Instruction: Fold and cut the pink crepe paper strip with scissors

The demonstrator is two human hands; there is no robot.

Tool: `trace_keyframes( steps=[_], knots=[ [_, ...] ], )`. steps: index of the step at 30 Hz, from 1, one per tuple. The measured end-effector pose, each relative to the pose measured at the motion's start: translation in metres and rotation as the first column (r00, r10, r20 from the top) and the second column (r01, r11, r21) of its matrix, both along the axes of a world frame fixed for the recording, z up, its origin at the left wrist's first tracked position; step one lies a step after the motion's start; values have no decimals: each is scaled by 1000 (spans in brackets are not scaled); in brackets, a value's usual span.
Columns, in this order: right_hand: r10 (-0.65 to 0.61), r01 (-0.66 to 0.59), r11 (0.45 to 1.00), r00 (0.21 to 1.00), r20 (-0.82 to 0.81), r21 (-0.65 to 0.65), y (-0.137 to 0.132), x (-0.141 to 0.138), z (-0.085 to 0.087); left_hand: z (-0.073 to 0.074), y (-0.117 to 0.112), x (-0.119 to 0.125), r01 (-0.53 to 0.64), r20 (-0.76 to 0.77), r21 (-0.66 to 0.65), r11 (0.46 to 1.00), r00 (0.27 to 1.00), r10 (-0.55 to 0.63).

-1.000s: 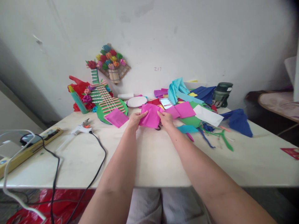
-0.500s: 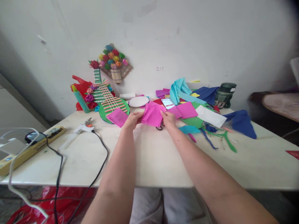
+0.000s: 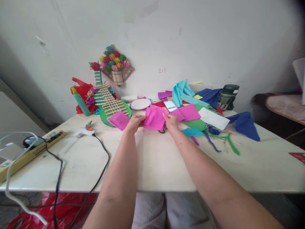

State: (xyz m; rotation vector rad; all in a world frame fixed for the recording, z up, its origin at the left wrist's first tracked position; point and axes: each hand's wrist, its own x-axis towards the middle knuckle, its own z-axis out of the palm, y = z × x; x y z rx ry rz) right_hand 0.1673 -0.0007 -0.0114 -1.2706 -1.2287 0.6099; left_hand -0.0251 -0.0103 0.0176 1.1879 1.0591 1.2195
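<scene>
Both my hands hold one magenta paper square (image 3: pixel 154 117) just above the white table (image 3: pixel 152 165). My left hand (image 3: pixel 134 122) pinches its left edge, fingers closed on the paper. My right hand (image 3: pixel 170 121) grips its right edge the same way. A pair of dark scissors (image 3: pixel 162 130) lies on the table under the paper, partly hidden. Another magenta square (image 3: pixel 119 120) lies to the left, and one more (image 3: pixel 189 112) lies to the right.
A white glue gun (image 3: pixel 82 131) with a black cord (image 3: pixel 100 171) lies at left, beside a yellow power strip (image 3: pixel 30 151). A green paper guitar (image 3: pixel 111 106), a white round lid (image 3: pixel 140 104), coloured paper scraps (image 3: pixel 209 105), blue cloth (image 3: pixel 245 124) and a dark green flask (image 3: pixel 227 97) fill the back.
The magenta square was lifted slightly off the table and my left fingers shifted from its top to its left edge. My hands stay in nearly the same place.
</scene>
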Motion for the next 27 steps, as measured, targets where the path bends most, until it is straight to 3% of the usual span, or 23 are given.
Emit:
trace_keyframes(
  steps=[7,10,13,16,21,24,27],
  knots=[
    [-6,6,1000,1000,1,4,3,-1,-2,1,-1,-1,-37,-47,48,998,998,39],
    [-26,26,1000,1000,12,-1,4,0,-3,2,1,-2,-126,-45,108,986,990,132],
    [-40,40,999,999,11,-12,6,1,-4,1,7,-6,-290,-6,150,945,956,294],
    [-37,38,999,999,5,-16,6,1,-5,-2,13,-13,-479,36,156,864,877,480],
    [-26,26,1000,1000,8,-8,6,1,-6,-7,20,-29,-649,2,213,731,748,663],
    [-25,25,999,1000,-3,-21,5,1,-6,-6,17,-38,-748,-90,227,623,621,779],
    [-15,15,1000,1000,-7,-16,5,1,-6,-3,10,-45,-846,-192,255,468,430,882]
  ],
)
